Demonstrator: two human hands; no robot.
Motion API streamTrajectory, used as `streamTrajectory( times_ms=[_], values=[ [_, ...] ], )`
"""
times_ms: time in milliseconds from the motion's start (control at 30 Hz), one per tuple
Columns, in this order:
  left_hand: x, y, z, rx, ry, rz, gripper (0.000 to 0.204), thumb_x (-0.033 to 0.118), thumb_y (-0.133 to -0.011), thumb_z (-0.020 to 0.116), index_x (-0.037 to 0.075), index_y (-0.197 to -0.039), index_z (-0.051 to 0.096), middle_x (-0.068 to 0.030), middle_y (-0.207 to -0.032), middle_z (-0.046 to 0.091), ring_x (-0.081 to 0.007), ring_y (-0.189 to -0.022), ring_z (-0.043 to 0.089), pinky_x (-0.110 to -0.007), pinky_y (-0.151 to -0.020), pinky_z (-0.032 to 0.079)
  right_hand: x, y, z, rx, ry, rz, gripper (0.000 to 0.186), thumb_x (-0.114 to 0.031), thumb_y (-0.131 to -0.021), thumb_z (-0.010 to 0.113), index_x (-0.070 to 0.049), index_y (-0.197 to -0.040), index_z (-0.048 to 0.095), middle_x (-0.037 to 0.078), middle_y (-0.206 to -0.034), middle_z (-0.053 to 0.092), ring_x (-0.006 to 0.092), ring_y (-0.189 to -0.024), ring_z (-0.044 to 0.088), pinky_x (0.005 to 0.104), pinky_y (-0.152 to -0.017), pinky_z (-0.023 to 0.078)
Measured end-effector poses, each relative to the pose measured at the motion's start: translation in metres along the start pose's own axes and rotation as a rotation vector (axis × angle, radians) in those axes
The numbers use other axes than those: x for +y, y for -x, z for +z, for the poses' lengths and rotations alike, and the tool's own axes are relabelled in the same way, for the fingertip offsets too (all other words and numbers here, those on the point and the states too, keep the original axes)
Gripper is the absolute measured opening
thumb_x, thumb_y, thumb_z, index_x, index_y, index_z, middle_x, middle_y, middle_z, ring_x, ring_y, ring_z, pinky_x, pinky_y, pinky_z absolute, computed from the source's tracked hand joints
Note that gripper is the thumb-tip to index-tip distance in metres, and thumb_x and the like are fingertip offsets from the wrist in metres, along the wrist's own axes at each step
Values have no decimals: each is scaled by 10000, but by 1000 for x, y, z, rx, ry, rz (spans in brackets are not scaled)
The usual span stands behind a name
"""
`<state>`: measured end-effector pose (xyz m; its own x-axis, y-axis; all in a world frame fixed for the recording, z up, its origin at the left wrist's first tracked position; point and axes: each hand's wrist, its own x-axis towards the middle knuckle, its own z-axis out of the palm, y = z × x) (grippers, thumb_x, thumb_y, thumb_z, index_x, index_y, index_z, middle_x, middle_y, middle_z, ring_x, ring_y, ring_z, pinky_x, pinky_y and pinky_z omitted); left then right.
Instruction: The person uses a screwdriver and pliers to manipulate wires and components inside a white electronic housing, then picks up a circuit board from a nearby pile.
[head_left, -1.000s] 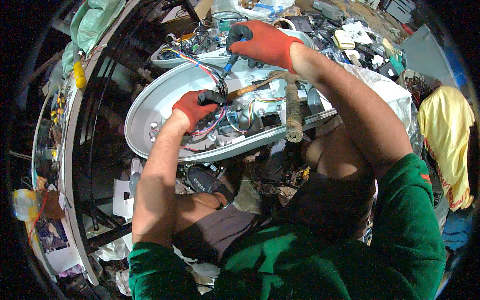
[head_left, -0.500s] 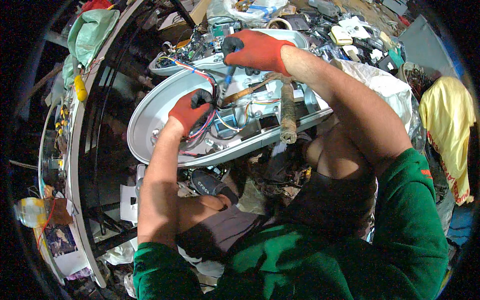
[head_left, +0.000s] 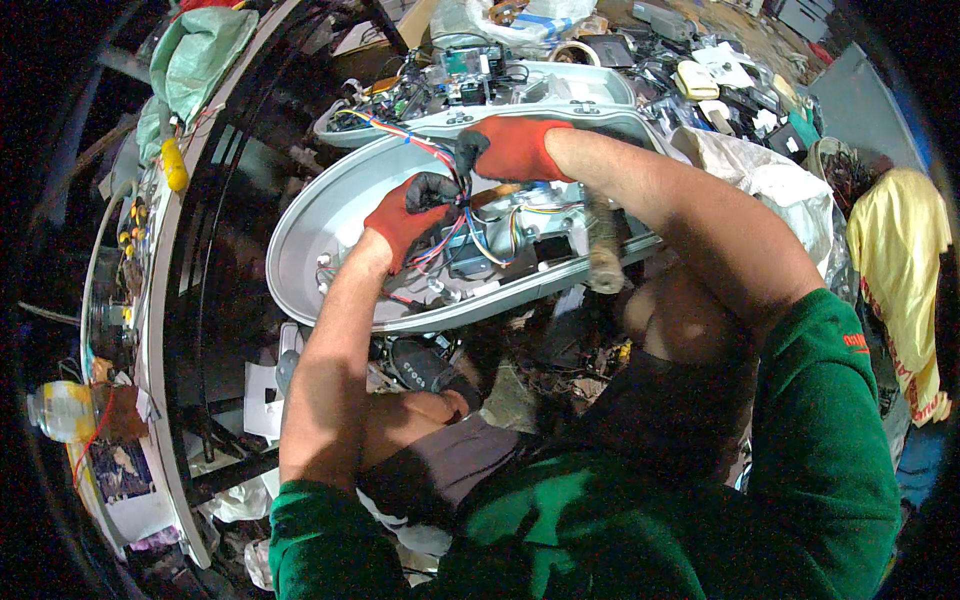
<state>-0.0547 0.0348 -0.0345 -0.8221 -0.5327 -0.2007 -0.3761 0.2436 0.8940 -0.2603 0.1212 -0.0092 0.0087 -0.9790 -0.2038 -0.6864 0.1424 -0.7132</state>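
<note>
My left hand [head_left: 405,215], in a red glove with black fingertips, is closed around a bundle of coloured wires [head_left: 430,147]. My right hand [head_left: 515,148], gloved alike, has its fingers curled beside the bundle, close to the left fingertips. The slim blue tool it held earlier is hidden now. Both hands are over a long, oval grey plastic casing [head_left: 298,240] with open top, and more wires [head_left: 515,235] run down to parts inside it. A worn wooden stick [head_left: 603,245] lies across the casing's near rim, partly under my right forearm.
Behind the casing lies a second grey shell [head_left: 600,85] with circuit boards. Electronic scrap [head_left: 735,90] is heaped at the far right, beside a white sack [head_left: 760,175] and a yellow bag [head_left: 897,270]. A dark framed panel [head_left: 225,230] stands left, near a yellow-handled tool [head_left: 174,165].
My right hand has come down closer to my left at the wire bundle, and its blue tool has gone out of sight. The view has shifted slightly.
</note>
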Motion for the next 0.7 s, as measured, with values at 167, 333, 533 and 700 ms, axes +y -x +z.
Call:
streamTrajectory(
  times_ms=[167,333,533,700],
  values=[
    [-2,-1,-7,-47,-49,57,268,25,-801,679,68,-1057,612,-22,-966,664,-104,-881,586,-266,-824,482,-1,4,10,-128,-10,-108,312,-212,-754,682,-48,-1016,639,97,-937,678,183,-861,605,340,-793,475],
    [-16,-12,-3,-16,-13,75,298,119,-780,720,94,-1056,610,-12,-953,661,-104,-863,577,-278,-806,479,3,7,8,-108,24,-119,309,-175,-723,711,-40,-992,643,118,-923,676,201,-851,613,348,-791,480],
    [-31,-18,-6,-46,84,69,331,134,-773,728,104,-1082,611,-20,-964,668,-110,-867,585,-283,-813,483,-5,14,16,-4,120,-162,373,-205,-725,707,-64,-1064,644,137,-945,679,240,-895,632,369,-814,483],
    [-33,-22,-7,-32,26,57,342,136,-764,745,102,-1079,616,-13,-967,669,-106,-867,587,-277,-813,483,-11,15,12,-70,185,-100,428,-195,-746,697,-97,-1157,628,140,-1020,678,261,-970,634,375,-862,479]
  ],
)
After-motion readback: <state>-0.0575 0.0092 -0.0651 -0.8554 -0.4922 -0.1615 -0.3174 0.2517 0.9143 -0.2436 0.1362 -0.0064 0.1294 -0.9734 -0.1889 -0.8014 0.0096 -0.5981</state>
